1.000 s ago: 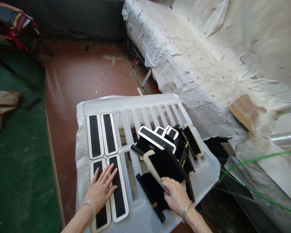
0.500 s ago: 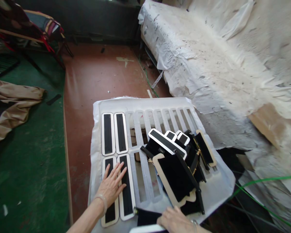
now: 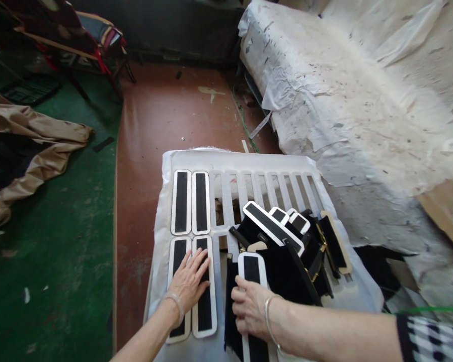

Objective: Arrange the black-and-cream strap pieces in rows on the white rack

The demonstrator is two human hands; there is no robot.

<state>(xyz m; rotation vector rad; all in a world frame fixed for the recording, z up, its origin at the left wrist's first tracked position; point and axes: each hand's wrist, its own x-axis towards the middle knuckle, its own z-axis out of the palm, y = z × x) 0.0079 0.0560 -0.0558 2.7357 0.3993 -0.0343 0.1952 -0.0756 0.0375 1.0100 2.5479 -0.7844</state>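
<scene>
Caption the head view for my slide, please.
Left hand spread over two white-rimmed black panels, right hand gripping another panel beside a dark heap, on a slotted pale board.

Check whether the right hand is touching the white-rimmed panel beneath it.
Touching. The head view shows the right hand curled over one long edge of the white-rimmed panel, gripping it.
</scene>
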